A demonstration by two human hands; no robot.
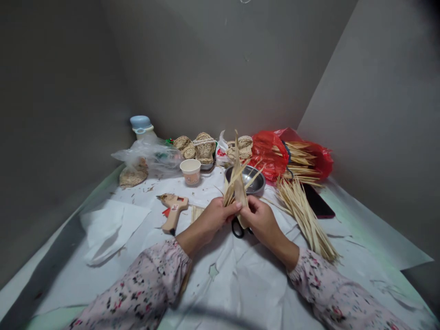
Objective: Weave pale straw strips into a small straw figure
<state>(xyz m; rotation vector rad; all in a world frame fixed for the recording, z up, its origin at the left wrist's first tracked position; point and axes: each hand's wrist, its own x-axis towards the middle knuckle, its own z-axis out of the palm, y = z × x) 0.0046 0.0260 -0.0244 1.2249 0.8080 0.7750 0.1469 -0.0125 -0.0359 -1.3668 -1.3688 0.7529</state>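
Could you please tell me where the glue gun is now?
In the head view, the glue gun lies on the white sheet, left of the left hand and nearer the camera than the cup.

Grey back wall (pixel 213 68) is standing behind bench (pixel 50 317); left wall (pixel 58 105) and right wall (pixel 371 114) are flanking. White sheeting (pixel 240 293) is covering most of it, pale green showing at edges. Right wall is catching more light.
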